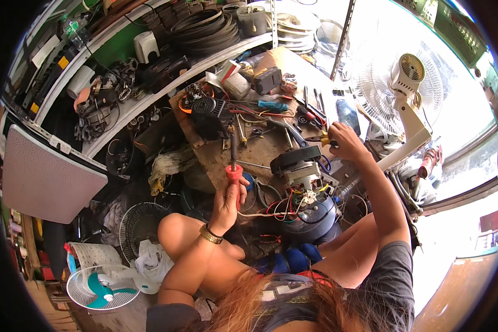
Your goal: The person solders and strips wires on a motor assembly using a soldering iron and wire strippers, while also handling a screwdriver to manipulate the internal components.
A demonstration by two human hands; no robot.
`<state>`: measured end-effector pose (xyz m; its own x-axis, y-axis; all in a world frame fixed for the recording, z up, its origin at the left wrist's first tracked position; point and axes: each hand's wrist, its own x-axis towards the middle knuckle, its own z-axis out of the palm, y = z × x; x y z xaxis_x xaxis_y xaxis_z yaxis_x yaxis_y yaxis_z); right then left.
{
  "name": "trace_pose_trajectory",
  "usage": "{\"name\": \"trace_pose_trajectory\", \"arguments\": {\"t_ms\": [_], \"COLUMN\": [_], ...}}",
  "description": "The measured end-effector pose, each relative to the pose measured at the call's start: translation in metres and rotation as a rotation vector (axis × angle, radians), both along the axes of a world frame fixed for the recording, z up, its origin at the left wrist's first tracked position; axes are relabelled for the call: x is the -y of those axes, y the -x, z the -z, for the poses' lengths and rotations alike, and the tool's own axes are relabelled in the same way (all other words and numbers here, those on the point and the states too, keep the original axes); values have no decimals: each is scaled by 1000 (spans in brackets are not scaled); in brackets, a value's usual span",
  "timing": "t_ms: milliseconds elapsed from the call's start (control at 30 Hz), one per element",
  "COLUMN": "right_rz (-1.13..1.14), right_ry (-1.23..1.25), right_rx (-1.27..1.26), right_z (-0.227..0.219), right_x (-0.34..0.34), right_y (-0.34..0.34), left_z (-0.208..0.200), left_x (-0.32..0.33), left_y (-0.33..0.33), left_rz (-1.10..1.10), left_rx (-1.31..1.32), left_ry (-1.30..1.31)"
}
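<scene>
In my left hand (227, 205) I grip a soldering iron (234, 172) by its red handle, its dark barrel pointing up and away from me. A watch band is on that wrist. My right hand (347, 143) is closed round yellow-and-black handled pliers (325, 140) over the right side of the worktable. Between my hands stands a fan motor (303, 174) with a dark round housing, tilted above a blue rounded base (315, 221). Loose red, white, green and yellow wires (293, 209) spread from the motor toward my left hand.
A wooden worktable (216, 160) carries tools, a black motor part (209, 113) and a phone (347, 112). At right stands a white fan (409, 88). Loaded shelves (133, 110) line the left. A teal-bladed fan (102, 289) and a dark fan guard (135, 227) lie low at left.
</scene>
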<state>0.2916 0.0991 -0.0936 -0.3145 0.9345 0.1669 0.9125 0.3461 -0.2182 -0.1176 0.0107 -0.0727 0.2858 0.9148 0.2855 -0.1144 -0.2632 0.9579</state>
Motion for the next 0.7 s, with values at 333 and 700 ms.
{"name": "trace_pose_trajectory", "arguments": {"t_ms": [333,700], "right_rz": [379,90], "right_ry": [182,430], "right_rx": [-1187,-1703], "right_z": [-46,-113], "right_x": [79,212], "right_y": [-2,56], "left_z": [-43,-67], "left_x": [27,48], "left_y": [-20,-60], "left_rz": [104,129], "left_rx": [-205,-459], "left_ry": [-84,-291]}}
